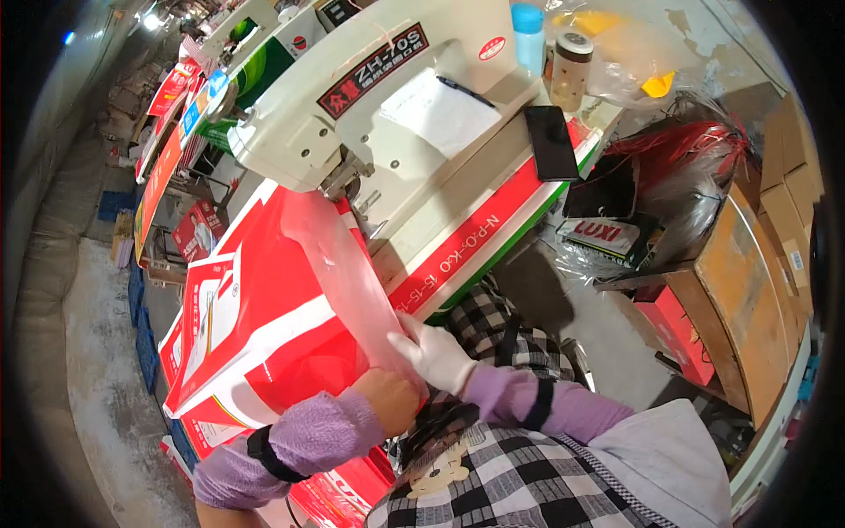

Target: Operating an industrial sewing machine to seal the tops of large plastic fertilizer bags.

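Note:
A red and white woven bag lies across the machine's bed, with a strip of thin translucent plastic liner sticking out along its right edge. My bare left hand is closed at the near end of that edge, its fingertips partly hidden. My right hand, in a white glove, pinches the liner's edge just beyond it. The large cream sewing machine stands over the far end of the bag. Its needle and presser foot area sits next to the liner's far end.
A black phone, a paper sheet with a pen, a blue bottle and a lidded jar rest on the machine table. Right of me are a wooden box and cardboard. More red bags lie near my lap.

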A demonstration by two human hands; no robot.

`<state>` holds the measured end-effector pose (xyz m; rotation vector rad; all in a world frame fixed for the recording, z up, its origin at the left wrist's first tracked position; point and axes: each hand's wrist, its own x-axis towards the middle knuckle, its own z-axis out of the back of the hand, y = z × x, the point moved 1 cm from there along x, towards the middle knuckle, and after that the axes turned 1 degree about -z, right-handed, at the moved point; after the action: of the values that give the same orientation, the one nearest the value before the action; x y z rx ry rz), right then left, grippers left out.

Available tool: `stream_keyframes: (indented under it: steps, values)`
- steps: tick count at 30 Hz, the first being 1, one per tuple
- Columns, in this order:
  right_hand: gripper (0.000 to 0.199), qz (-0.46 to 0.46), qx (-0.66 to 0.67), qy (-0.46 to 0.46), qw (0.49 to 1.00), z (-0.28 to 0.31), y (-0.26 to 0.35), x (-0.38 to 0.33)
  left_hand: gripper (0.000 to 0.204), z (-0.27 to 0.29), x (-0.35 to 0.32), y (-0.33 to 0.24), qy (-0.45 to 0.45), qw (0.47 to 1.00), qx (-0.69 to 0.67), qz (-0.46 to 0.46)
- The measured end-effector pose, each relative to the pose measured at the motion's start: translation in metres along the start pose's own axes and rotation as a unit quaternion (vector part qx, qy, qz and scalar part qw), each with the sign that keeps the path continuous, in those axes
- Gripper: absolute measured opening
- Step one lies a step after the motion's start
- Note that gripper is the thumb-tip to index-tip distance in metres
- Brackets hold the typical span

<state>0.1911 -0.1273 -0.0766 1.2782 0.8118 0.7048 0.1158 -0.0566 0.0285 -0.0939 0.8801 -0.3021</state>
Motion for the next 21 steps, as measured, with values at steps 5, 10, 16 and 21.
stream_keyframes:
  steps: [5,10,16,21]
  values:
    - [0.062,-0.081,-0.211,0.102,0.969,0.011,0.028,-0.021,0.02,0.054,-0.007,0.024,0.066,0.995,0.021,-0.075]
    - [0.063,0.083,-0.364,0.002,0.928,0.011,0.022,0.024,0.02,0.161,-0.084,0.119,0.077,0.969,0.207,0.107]
    - [0.064,0.031,-0.524,0.053,0.849,-0.007,0.009,0.172,0.033,0.085,-0.061,0.064,-0.036,0.964,-0.251,-0.08]
    - [0.065,-0.05,-0.382,0.018,0.923,-0.031,-0.004,0.203,0.053,0.126,-0.035,0.06,-0.029,0.99,-0.126,0.064]
